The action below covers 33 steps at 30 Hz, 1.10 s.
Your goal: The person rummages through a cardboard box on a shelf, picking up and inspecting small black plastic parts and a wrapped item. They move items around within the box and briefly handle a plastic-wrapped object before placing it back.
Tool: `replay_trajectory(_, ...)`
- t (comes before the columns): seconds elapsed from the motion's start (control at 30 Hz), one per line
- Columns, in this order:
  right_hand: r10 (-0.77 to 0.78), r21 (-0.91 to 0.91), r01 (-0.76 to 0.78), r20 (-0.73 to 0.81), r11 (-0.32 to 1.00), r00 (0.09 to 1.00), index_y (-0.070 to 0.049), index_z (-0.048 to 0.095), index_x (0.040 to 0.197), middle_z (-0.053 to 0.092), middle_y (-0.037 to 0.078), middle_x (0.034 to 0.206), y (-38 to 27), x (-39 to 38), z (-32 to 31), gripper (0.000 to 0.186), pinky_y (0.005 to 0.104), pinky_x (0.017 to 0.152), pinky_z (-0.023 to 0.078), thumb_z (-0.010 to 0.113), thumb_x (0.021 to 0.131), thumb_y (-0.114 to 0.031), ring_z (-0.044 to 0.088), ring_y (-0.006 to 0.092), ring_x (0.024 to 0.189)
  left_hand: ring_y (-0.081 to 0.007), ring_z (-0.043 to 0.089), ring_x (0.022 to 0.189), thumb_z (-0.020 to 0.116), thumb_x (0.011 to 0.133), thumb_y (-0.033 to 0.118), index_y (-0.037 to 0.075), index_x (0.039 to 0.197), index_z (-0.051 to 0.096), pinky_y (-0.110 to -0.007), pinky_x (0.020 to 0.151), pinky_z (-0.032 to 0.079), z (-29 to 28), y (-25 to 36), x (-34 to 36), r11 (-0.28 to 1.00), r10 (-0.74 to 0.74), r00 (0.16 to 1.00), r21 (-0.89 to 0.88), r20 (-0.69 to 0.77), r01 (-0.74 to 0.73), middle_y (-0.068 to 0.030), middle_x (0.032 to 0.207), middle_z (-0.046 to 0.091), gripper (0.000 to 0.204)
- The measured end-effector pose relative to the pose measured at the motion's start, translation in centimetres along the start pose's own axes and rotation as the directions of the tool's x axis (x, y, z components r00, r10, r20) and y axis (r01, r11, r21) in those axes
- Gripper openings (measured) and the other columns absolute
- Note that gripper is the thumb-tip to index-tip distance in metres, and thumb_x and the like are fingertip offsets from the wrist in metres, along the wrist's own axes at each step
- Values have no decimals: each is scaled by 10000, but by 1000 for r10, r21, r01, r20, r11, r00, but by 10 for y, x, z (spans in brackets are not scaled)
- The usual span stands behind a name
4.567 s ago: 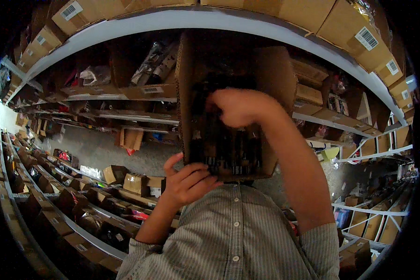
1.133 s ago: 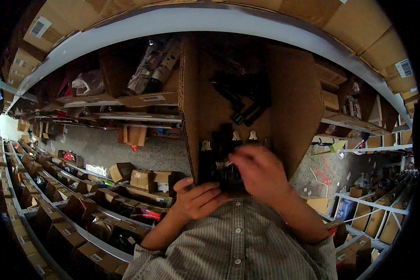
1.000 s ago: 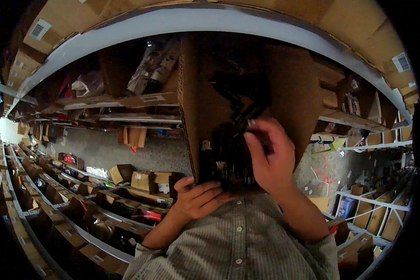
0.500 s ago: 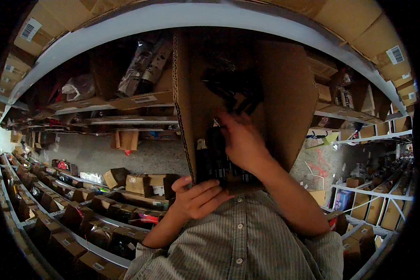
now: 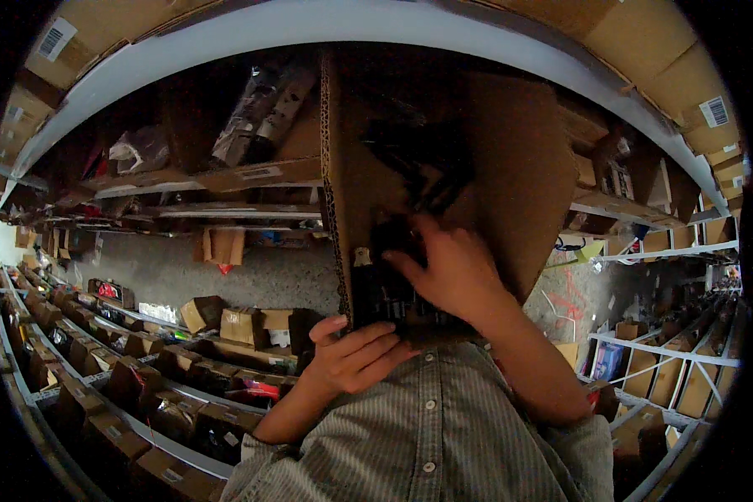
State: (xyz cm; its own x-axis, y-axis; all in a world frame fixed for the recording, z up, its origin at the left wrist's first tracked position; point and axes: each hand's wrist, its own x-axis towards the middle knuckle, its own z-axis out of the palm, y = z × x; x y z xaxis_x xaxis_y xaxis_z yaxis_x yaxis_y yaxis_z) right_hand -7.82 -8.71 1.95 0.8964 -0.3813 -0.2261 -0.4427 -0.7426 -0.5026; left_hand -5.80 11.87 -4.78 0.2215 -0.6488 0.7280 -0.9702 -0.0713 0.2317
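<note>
An open cardboard box (image 5: 514,167) is in front of me, gripped at its lower left corner by my left hand (image 5: 356,351), fingers curled over it. My right hand (image 5: 456,272) reaches into the box, fingers closed around a dark object (image 5: 397,234) that is too hidden to name. Rows of small black items (image 5: 386,293) stand in the near end, one with a pale tip (image 5: 361,256) at the left. A loose pile of black pieces (image 5: 418,151) lies farther back in the box. The dimness hides their detail.
Shelves of cardboard bins (image 5: 192,180) with plastic-wrapped rolls (image 5: 268,105) surround the box. A white beam (image 5: 376,21) and more boxes run above. Below, a concrete floor (image 5: 159,259) carries loose cartons (image 5: 243,326), with lower rows of bins and another rack (image 5: 661,376) at the right.
My right hand has moved from the back of the box toward its near items, shifting about among them during the last second. My left hand stays on the box's corner.
</note>
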Motion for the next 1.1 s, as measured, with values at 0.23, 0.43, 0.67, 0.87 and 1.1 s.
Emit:
replay_trajectory(0.23, -109, 195, 129, -110, 972, 988, -40, 595, 1200, 695, 182, 870, 15, -5, 25, 463, 441, 729, 557, 752, 792, -192, 684, 371, 808, -78, 669, 915, 820, 743, 305, 264, 824, 722, -408, 1035, 266, 3, 2, -1, 1000, 9, 1000, 0, -20, -9, 83, 837, 684, 133)
replay_trajectory(0.43, -291, 56, 327, -334, 943, 897, -24, 628, 1004, 645, 174, 1020, 2, -7, 13, 256, 481, 830, 542, 688, 801, -169, 630, 385, 969, -76, 666, 901, 823, 736, 312, 260, 818, 715, -410, 1039, 264, 4, 3, 0, 1000, -3, 1000, -2, -20, 3, 83, 836, 684, 145)
replay_trajectory(0.67, -500, -285, 440, -188, 852, 845, -41, 644, 1051, 612, 132, 1053, 3, -8, 28, 315, 447, 919, 502, 702, 768, -166, 575, 350, 1073, -82, 667, 904, 831, 732, 323, 259, 821, 713, -410, 1037, 269, 3, 2, -1, 1000, 1, 1000, 11, -3, -1, 80, 841, 686, 162)
replay_trajectory(0.87, -539, -199, 515, -90, 834, 838, -40, 642, 1129, 603, 147, 1128, 13, -11, 27, 406, 447, 936, 492, 736, 755, -165, 547, 363, 1130, -88, 668, 912, 824, 742, 316, 261, 832, 716, -412, 1039, 269, 2, 1, -2, 1000, 9, 1000, -1, -14, -9, 77, 839, 685, 151)
replay_trajectory(1.1, -458, -23, 459, 36, 888, 888, -52, 647, 1107, 630, 143, 1096, 15, -11, 24, 373, 437, 920, 505, 741, 750, -110, 595, 361, 1069, -78, 667, 910, 814, 754, 322, 266, 843, 715, -413, 1035, 267, 3, 2, 0, 1000, 5, 1000, 8, -10, -5, 84, 820, 676, 144)
